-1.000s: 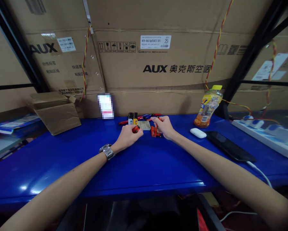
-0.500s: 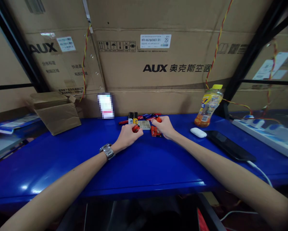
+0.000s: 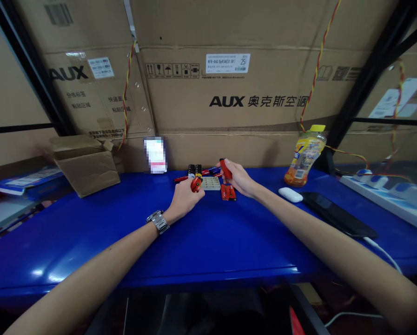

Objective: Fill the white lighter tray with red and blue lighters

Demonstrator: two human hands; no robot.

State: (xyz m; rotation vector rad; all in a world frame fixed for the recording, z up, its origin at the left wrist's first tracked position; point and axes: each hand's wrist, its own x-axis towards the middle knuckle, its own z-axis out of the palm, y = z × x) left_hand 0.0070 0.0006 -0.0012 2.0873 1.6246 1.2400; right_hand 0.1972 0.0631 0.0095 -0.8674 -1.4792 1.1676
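Note:
My left hand (image 3: 186,196) is closed around a small red cylinder with a black end (image 3: 196,184), just left of a beige compartment tray (image 3: 211,183). Above the tray's right side, my right hand (image 3: 239,177) pinches another red, black-ended piece (image 3: 225,168), held tilted. On the table below that hand lies a pair of similar red pieces (image 3: 228,192), side by side. Behind my left hand stand rows of black-topped pieces (image 3: 195,170) with white and yellow fronts. Several red and blue pens (image 3: 213,170) lie behind the tray, partly hidden.
On the blue table (image 3: 208,242), a brown carton (image 3: 89,170) and a lit phone (image 3: 155,156) stand at the left. At the right are a drink bottle (image 3: 305,156), a white earbud case (image 3: 290,194), a dark phone on a cable (image 3: 339,215) and a power strip (image 3: 393,200). Large cartons form the back.
My right hand has lifted slightly up and left with its red piece, uncovering the pair on the table. My left hand has turned its red cylinder a little more upright.

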